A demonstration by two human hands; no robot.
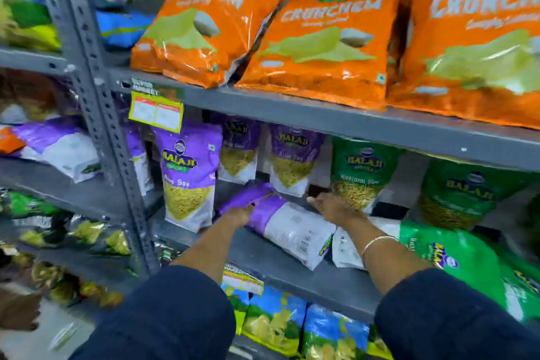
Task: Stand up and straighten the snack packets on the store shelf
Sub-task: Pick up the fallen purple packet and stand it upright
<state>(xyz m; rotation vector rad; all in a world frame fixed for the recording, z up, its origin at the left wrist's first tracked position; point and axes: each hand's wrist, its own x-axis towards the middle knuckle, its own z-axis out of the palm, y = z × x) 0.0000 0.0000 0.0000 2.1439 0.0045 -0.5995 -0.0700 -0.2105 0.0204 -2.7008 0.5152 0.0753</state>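
A purple and white snack packet [287, 223] lies flat on its back on the middle shelf [263, 260]. My left hand [241, 213] grips its purple top end. My right hand [330, 206] rests with fingers spread on the packet's far edge, just in front of an upright green packet [361, 172]. Beside the left hand a purple packet [188, 172] stands upright, and two more purple packets [292, 158] stand behind. A green packet [455, 260] lies flat at the right under my right forearm.
Large orange packets [324, 44] lean back on the upper shelf [321, 120]. A grey perforated upright post [96, 96] splits the rack at the left. Blue and yellow packets [274, 321] fill the lower shelf. A yellow price tag [156, 112] hangs from the upper shelf edge.
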